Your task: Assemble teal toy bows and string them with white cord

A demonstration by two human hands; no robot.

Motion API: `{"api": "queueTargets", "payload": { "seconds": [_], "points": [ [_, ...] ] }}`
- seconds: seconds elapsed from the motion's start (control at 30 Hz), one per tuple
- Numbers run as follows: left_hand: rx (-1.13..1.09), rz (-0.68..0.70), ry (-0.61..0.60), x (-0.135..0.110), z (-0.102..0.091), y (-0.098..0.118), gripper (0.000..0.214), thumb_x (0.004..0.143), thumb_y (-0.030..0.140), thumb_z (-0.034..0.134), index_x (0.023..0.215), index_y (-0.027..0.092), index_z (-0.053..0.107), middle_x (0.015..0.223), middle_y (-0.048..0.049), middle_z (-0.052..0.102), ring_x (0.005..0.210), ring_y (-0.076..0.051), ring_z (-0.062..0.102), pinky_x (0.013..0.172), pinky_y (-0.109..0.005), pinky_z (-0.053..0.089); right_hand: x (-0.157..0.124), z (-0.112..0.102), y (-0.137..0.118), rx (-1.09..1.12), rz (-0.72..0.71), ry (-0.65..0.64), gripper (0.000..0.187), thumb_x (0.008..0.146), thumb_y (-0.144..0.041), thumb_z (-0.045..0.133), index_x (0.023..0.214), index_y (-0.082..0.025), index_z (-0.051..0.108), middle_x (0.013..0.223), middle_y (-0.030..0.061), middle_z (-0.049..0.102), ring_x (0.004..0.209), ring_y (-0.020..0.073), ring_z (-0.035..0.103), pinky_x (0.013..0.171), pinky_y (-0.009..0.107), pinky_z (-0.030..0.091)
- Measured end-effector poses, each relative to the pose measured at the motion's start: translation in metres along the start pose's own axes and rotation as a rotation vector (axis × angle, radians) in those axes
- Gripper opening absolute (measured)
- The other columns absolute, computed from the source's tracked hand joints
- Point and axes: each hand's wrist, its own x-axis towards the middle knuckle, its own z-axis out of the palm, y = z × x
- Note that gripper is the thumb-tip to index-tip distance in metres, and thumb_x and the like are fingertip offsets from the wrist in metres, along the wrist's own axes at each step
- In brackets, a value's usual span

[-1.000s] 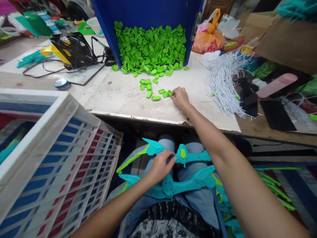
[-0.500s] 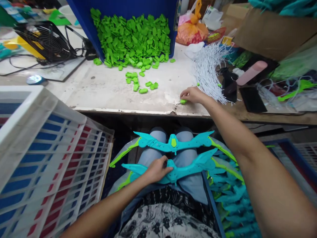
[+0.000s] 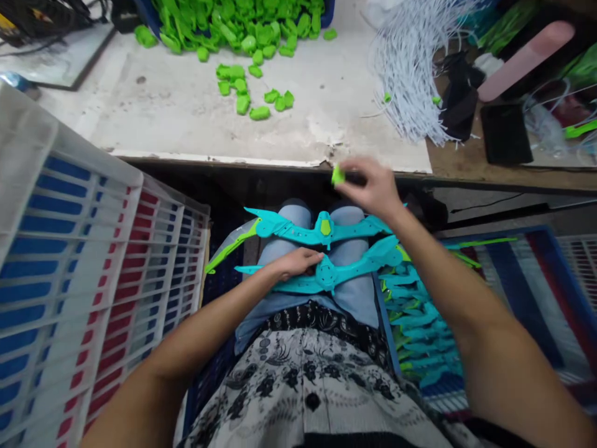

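Observation:
Two turquoise plastic toy bows lie across my lap, one behind the other. My left hand (image 3: 298, 262) is closed on the nearer toy bow (image 3: 352, 272), just left of its middle, where no green insert shows. The farther toy bow (image 3: 295, 233) has a lime-green insert in its middle and a green limb at its left end. Between thumb and fingers, my right hand (image 3: 375, 186) pinches a small green plastic piece (image 3: 337, 175). It hovers past the table edge, above the farther bow, whose right end my forearm partly hides.
On the table (image 3: 177, 130) lie loose green pieces (image 3: 242, 104) before a blue bin (image 3: 329, 14) full of them. White ties (image 3: 405, 68) and a dark phone-like slab (image 3: 506, 134) are at right. A white crate (image 3: 112, 249) stands left; stacked turquoise parts (image 3: 422, 323) are at lower right.
My right hand has lifted the green piece off the table and brought it toward my lap. My left hand stays on the nearer bow. The view has tilted downward.

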Motion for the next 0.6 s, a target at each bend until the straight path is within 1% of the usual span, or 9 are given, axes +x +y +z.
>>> {"api": "queueTargets", "payload": {
  "seconds": [0.07, 0.13, 0.2, 0.23, 0.3, 0.4, 0.47, 0.53, 0.6],
  "points": [
    [-0.053, -0.066, 0.027, 0.002, -0.001, -0.001, 0.055, 0.069, 0.068, 0.059, 0.078, 0.014, 0.058, 0.066, 0.0004, 0.055, 0.061, -0.012, 0.050, 0.060, -0.025, 0.042, -0.060, 0.010, -0.025, 0.140, -0.131, -0.149, 0.022, 0.085, -0.033, 0.059, 0.103, -0.021, 0.064, 0.110, 0.0059, 0.065, 0.108, 0.0227, 0.055, 0.093, 0.041, 0.043],
    [-0.069, -0.111, 0.047, 0.004, -0.002, -0.002, 0.056, 0.066, 0.068, 0.062, 0.082, 0.014, 0.059, 0.068, -0.0002, 0.057, 0.062, -0.013, 0.053, 0.060, -0.026, 0.043, -0.117, 0.024, -0.043, 0.169, -0.176, -0.263, 0.019, 0.087, -0.031, 0.056, 0.102, -0.023, 0.065, 0.114, 0.0062, 0.066, 0.106, 0.0226, 0.056, 0.090, 0.043, 0.046],
    [-0.067, -0.127, 0.061, 0.005, -0.001, -0.002, 0.058, 0.064, 0.068, 0.064, 0.083, 0.014, 0.059, 0.067, -0.0001, 0.057, 0.062, -0.013, 0.053, 0.060, -0.025, 0.044, -0.158, 0.037, -0.051, 0.146, -0.183, -0.305, 0.019, 0.088, -0.028, 0.054, 0.103, -0.023, 0.066, 0.115, 0.0071, 0.066, 0.105, 0.0229, 0.057, 0.087, 0.043, 0.048],
    [-0.066, -0.128, 0.065, 0.006, 0.000, -0.001, 0.058, 0.064, 0.069, 0.064, 0.082, 0.014, 0.059, 0.067, 0.0000, 0.056, 0.062, -0.012, 0.053, 0.060, -0.025, 0.044, -0.170, 0.042, -0.052, 0.127, -0.178, -0.305, 0.020, 0.089, -0.027, 0.053, 0.103, -0.023, 0.066, 0.116, 0.0075, 0.065, 0.106, 0.0231, 0.056, 0.086, 0.043, 0.048],
    [-0.062, -0.114, 0.067, 0.006, 0.001, -0.001, 0.058, 0.064, 0.069, 0.063, 0.081, 0.014, 0.059, 0.067, 0.0005, 0.055, 0.061, -0.012, 0.052, 0.060, -0.025, 0.044, -0.181, 0.050, -0.049, 0.098, -0.169, -0.285, 0.021, 0.090, -0.025, 0.051, 0.104, -0.022, 0.066, 0.118, 0.0075, 0.065, 0.107, 0.0231, 0.056, 0.086, 0.043, 0.049],
    [-0.033, -0.068, 0.053, 0.005, 0.003, -0.001, 0.058, 0.067, 0.071, 0.058, 0.080, 0.014, 0.058, 0.066, 0.0012, 0.053, 0.059, -0.011, 0.049, 0.059, -0.025, 0.043, -0.179, 0.055, -0.046, 0.106, -0.166, -0.241, 0.022, 0.090, -0.021, 0.051, 0.106, -0.023, 0.066, 0.120, 0.0063, 0.064, 0.107, 0.0226, 0.055, 0.088, 0.043, 0.050],
    [0.006, -0.011, 0.021, 0.003, 0.002, -0.002, 0.059, 0.071, 0.071, 0.054, 0.080, 0.013, 0.058, 0.063, 0.0020, 0.050, 0.059, -0.011, 0.046, 0.057, -0.024, 0.040, -0.178, 0.058, -0.046, 0.128, -0.148, -0.231, 0.023, 0.089, -0.021, 0.052, 0.107, -0.024, 0.066, 0.120, 0.0057, 0.064, 0.109, 0.0226, 0.055, 0.089, 0.044, 0.051],
    [0.061, 0.080, -0.031, 0.001, 0.001, -0.003, 0.056, 0.071, 0.068, 0.057, 0.080, 0.013, 0.059, 0.062, 0.0030, 0.047, 0.059, -0.010, 0.042, 0.055, -0.022, 0.035, -0.180, 0.061, -0.049, 0.136, -0.095, -0.213, 0.022, 0.089, -0.023, 0.052, 0.106, -0.025, 0.066, 0.121, 0.0063, 0.063, 0.110, 0.0228, 0.055, 0.091, 0.044, 0.051],
    [0.099, 0.159, -0.067, -0.001, 0.000, -0.004, 0.051, 0.067, 0.061, 0.066, 0.080, 0.013, 0.058, 0.064, 0.0035, 0.046, 0.061, -0.010, 0.040, 0.055, -0.021, 0.032, -0.185, 0.065, -0.054, 0.125, -0.012, -0.169, 0.020, 0.089, -0.025, 0.053, 0.103, -0.024, 0.067, 0.123, 0.0084, 0.060, 0.111, 0.0234, 0.055, 0.091, 0.045, 0.050]
  ]
}}
